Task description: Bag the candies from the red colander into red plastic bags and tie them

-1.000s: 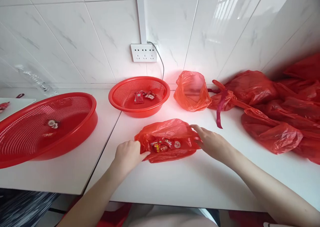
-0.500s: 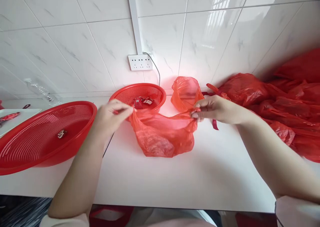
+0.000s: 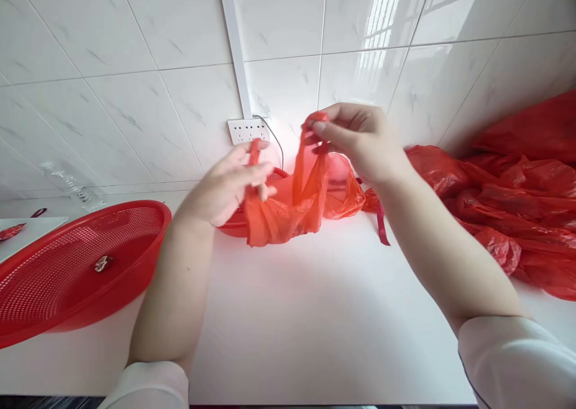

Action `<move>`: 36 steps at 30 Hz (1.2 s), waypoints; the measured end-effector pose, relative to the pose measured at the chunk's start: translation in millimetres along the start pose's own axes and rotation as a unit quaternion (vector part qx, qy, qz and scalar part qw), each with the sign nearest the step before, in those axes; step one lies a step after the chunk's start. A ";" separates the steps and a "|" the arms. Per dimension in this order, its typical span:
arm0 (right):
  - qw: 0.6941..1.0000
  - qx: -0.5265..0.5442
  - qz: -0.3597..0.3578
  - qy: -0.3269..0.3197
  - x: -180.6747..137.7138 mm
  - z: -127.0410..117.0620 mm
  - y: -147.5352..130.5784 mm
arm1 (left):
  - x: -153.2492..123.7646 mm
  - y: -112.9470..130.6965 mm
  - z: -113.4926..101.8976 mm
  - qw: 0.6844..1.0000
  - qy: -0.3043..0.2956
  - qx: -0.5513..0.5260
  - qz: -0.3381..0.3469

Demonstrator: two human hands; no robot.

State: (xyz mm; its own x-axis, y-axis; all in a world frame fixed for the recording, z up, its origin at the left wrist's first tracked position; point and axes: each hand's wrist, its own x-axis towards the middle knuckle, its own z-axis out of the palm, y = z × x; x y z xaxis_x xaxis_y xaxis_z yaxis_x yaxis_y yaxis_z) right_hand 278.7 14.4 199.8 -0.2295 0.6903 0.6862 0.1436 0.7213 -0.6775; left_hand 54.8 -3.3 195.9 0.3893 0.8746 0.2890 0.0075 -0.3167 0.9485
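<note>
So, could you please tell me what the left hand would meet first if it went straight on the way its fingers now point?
The left hand would likely meet the handle strap of the red plastic bag pinched in the right hand, though depth is unclear.

Red bag (image 3: 288, 217), a second ago lying wide-mouthed on the surface (image 3: 315, 325) well below the wall socket (image 3: 245, 128), now pulled up and bunched narrower just below-right of it, left hand (image 3: 216, 190) up at its lower edge, fingers spread at one strap (image 3: 254, 152), right hand (image 3: 360, 139) raised to its right, pinching a loop (image 3: 315, 117).
</note>
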 end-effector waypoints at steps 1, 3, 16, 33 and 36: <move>0.999 0.005 -0.012 -0.038 -1.7 8.6 -5.2 | -0.2 -3.2 9.3 0.999 -0.026 0.013 -0.021; 0.993 0.000 -0.039 -0.108 -7.1 23.4 -12.8 | 0.7 -12.5 25.4 0.998 -0.044 0.040 -0.022; 0.997 0.071 0.029 -0.028 -53.8 34.0 53.6 | -9.2 -54.5 23.7 0.993 -0.077 0.011 -0.092; 0.991 0.089 0.068 -0.070 -57.9 31.7 56.7 | -13.7 -69.5 9.1 0.801 0.108 0.479 0.342; 0.962 0.214 0.139 -0.096 -54.7 44.3 74.7 | -3.2 -82.6 10.1 0.759 0.179 0.461 0.423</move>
State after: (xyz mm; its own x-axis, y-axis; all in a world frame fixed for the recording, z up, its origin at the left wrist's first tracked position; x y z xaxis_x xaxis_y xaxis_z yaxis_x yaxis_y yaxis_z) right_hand 259.4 28.0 99.9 -0.4190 0.8005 0.4285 -0.1739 0.3924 -0.9032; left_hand 62.2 16.4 115.4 0.3406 0.2057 0.9174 0.5990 -0.7995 -0.0432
